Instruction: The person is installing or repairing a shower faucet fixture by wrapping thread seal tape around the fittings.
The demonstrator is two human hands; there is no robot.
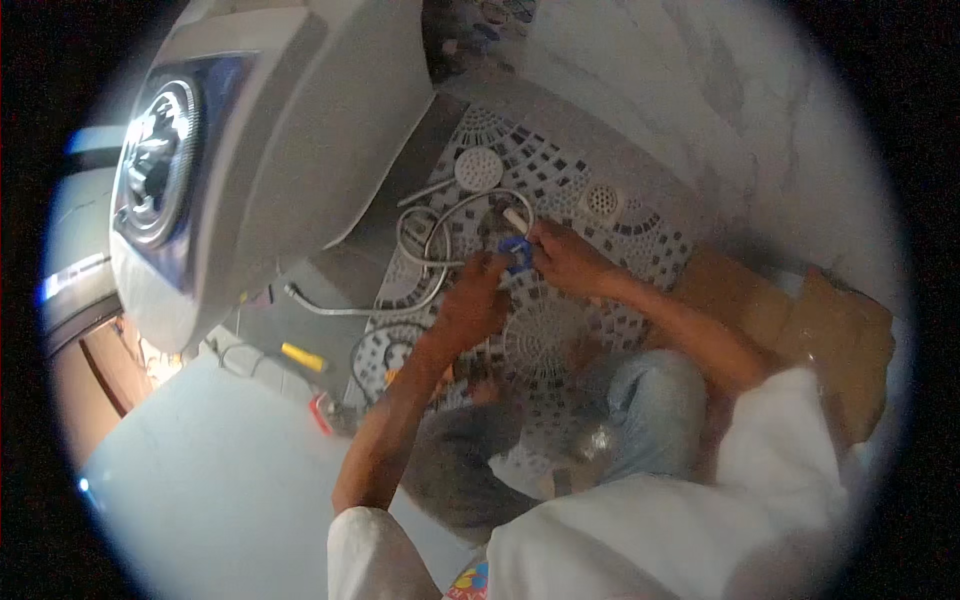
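Observation:
My left hand (475,300) and my right hand (572,260) meet over the mosaic floor. Between their fingertips is a small blue piece (516,252), its kind too blurred to tell; the left fingers pinch it. My right fingers close around a pale, thick hose end (515,219) just above the blue piece. A silvery shower hose (440,285) lies in loops beyond and left of my left hand. Beyond it rests a round white shower head (479,170) with its handle pointing left.
A round floor drain (602,200) lies at the far right, a cardboard sheet (735,305) nearer on the right. A white appliance with a round door (160,160) towers at the left. On the left are a yellow tool-like piece (303,357) and a red-and-white object (324,412).

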